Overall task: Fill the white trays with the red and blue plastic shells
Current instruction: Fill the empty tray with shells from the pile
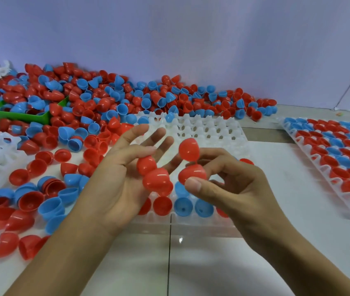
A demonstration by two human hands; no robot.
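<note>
We see our left hand [118, 178] palm-up over the near end of the middle white tray [216, 129], its thumb curled onto a nested stack of red shells [156, 177] that lies across the palm while the other fingers spread straight out above it. Our right hand [229, 184] pinches a hinged red shell [191, 163] between thumb and fingers, the upper half standing open above the lower one, just beside the stack. Under both hands, the tray's nearest row holds red and blue shells [183, 207] with their open sides up; the far pockets show bare white. A heap of loose shells [105, 99] spreads across the table behind and to the left, part of it in a green bin [20, 116]. On the right lies a filled tray [340, 157] of red and blue.
</note>
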